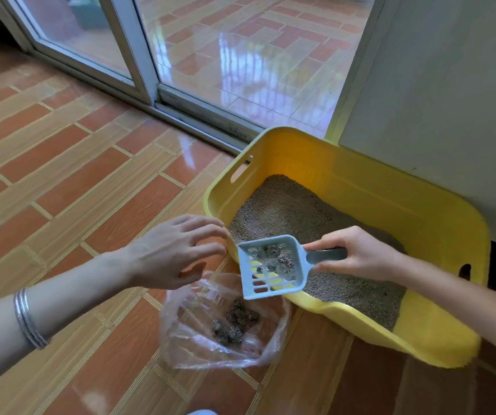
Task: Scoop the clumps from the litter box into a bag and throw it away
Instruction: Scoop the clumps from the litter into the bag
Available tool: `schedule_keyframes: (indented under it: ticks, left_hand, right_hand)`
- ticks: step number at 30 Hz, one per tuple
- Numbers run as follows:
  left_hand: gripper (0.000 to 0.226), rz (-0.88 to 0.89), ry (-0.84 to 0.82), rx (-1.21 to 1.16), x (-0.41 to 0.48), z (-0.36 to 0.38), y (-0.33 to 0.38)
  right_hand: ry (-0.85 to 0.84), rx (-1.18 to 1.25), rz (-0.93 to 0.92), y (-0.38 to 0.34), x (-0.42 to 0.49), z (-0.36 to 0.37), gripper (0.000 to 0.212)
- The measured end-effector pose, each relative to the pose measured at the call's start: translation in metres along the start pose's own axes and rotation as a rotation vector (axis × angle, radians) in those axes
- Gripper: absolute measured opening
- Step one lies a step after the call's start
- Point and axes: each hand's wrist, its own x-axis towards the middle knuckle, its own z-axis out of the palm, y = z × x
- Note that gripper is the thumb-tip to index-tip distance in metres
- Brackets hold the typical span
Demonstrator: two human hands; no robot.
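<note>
Visibly, clumps (236, 324) in bag (185, 350), scoop (270, 294).

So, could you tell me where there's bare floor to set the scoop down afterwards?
Bare floor spreads left of the litter box up to the door track, and nearer than the plastic bag. It's crowded where bag, scoop, left hand and right hand meet at the box's rim.

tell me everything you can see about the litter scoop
The scoop is pale blue plastic: a shallow square pan with raised sides, a slotted floor and a short handle. The right hand grips the handle and holds it in the air above the near rim of the yellow litter box, its front end over the clear bag. A few grey clumps lie in the pan.
</note>
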Motion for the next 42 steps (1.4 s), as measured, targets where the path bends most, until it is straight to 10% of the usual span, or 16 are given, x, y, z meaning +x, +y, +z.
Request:
schedule_keyframes:
  ticks: [15, 24, 31, 42]
  left_hand:
    - [0.042, -0.140, -0.205, -0.045, -0.064, 0.040, 0.027]
    - [0.034, -0.095, -0.108, 0.019, -0.051, 0.022, 0.017]
    - [0.035, -0.056, 0.001, 0.056, -0.029, 0.002, 0.002]
    - [0.041, -0.040, 0.020, 0.065, 0.018, -0.007, -0.014]
  right_hand:
    - [0.068, -0.883, -0.870, -0.043, 0.042, 0.046, 0.044]
    - [0.128, -0.924, -0.944, -0.041, 0.031, 0.045, 0.039]
    - [0.109, -0.807, -0.775, -0.033, 0.017, 0.042, 0.032]
    - [0.116, -0.049, 0.267, 0.012, -0.026, -0.004, 0.039]
